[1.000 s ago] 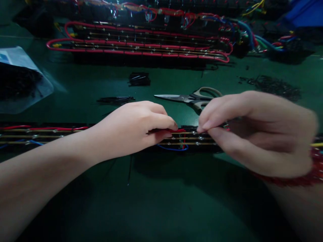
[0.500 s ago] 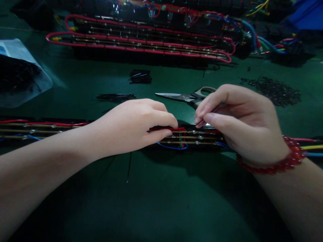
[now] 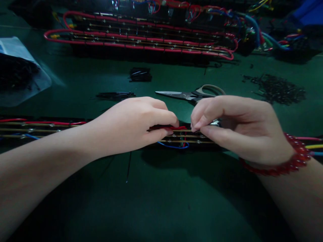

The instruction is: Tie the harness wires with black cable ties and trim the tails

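My left hand (image 3: pixel 138 124) lies over a long black assembly (image 3: pixel 198 142) with brass-coloured strips and solder points. Its thumb and index finger are closed on a red wire (image 3: pixel 182 127) along the far edge. To the right, my right hand (image 3: pixel 237 129) is closed in a pinch just over the same edge. A thin black cable tie is between its fingertips, now almost wholly hidden by them. A blue wire (image 3: pixel 174 147) loops out at the near side. Another cable tie (image 3: pixel 128 168) sticks out below my left wrist.
Scissors (image 3: pixel 176 95) lie behind my hands. Cable ties lie in a bundle (image 3: pixel 140 74) and a loose pile (image 3: pixel 114 96). A plastic bag (image 3: pixel 41 84) of black pieces is at left, black clippings (image 3: pixel 280 89) at right. Another assembly with red cable (image 3: pixel 151 48) stands behind.
My right hand has moved slightly left and down to the assembly's edge, and its fingertips now cover the cable tie. My left hand has kept its hold on the red wire.
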The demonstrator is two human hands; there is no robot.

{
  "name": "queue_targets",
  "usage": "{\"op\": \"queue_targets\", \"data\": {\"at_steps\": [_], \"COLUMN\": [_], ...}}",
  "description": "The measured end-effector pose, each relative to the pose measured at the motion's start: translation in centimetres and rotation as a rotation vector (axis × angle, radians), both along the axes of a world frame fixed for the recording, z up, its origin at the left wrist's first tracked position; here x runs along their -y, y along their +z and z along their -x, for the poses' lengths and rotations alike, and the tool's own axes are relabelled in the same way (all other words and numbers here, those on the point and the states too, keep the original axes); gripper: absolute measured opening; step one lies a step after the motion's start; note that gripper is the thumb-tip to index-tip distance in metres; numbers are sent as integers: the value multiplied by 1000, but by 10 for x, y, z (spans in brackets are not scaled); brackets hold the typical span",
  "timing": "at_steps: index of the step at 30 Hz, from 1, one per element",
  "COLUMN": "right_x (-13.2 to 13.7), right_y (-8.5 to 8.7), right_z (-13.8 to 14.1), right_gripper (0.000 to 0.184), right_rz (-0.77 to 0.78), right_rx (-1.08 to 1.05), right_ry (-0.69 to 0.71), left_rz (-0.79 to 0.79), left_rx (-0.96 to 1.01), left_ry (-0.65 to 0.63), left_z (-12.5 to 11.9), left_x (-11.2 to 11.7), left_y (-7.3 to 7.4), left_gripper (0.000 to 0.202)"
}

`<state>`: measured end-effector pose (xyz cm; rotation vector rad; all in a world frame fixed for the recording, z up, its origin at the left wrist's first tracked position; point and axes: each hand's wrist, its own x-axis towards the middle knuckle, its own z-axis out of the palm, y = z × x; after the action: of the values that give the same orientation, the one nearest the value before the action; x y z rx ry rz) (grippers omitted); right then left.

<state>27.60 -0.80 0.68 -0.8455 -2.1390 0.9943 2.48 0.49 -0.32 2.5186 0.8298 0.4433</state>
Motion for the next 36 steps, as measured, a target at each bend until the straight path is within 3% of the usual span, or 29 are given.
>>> {"op": "queue_targets", "data": {"at_steps": [5, 17, 27, 36], "right_x": [-2, -4, -2, -1], "right_y": [2, 5, 4, 3], "right_z": [-2, 2, 5, 4], "right_gripper": [17, 18, 20, 16], "right_rz": [-103, -225, -269, -264], "right_rx": [92, 207, 283, 297], "right_ry": [156, 221, 179, 155], "left_rz": [-9, 2, -41, 27], "left_rx": [7, -16, -104, -201], "left_ry": [-5, 9, -3, -3], "left_z": [0, -1, -2, -4], "left_x": [0, 1, 2, 5], "left_y": [0, 2, 3, 7], "left_gripper": [27, 28, 27, 32]}}
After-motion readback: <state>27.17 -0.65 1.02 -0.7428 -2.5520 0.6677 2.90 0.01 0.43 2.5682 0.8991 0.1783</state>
